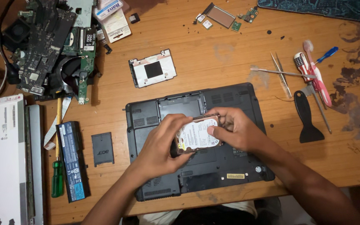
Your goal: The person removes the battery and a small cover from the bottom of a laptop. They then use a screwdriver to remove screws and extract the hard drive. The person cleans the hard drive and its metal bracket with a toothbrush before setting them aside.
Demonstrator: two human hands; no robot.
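A black laptop point(234, 164) lies upside down at the table's front edge, its bottom bay open. Both hands hold a small hard drive point(197, 135) with a white label just above the laptop's underside. My left hand point(163, 143) grips the drive's left edge, thumb on top. My right hand point(234, 127) holds its right and far edges, thumb on the label. A removed bay cover point(153, 68) lies on the wood beyond the laptop.
Left: a black battery point(73, 160), a small black cover point(102, 148), a green-handled screwdriver point(57, 177), a screen panel point(1, 162) and circuit boards point(51, 46). Right: a black scraper point(307, 121), tweezers point(281, 74), a pink toothbrush point(317, 73). Small parts point(219, 16) lie far back.
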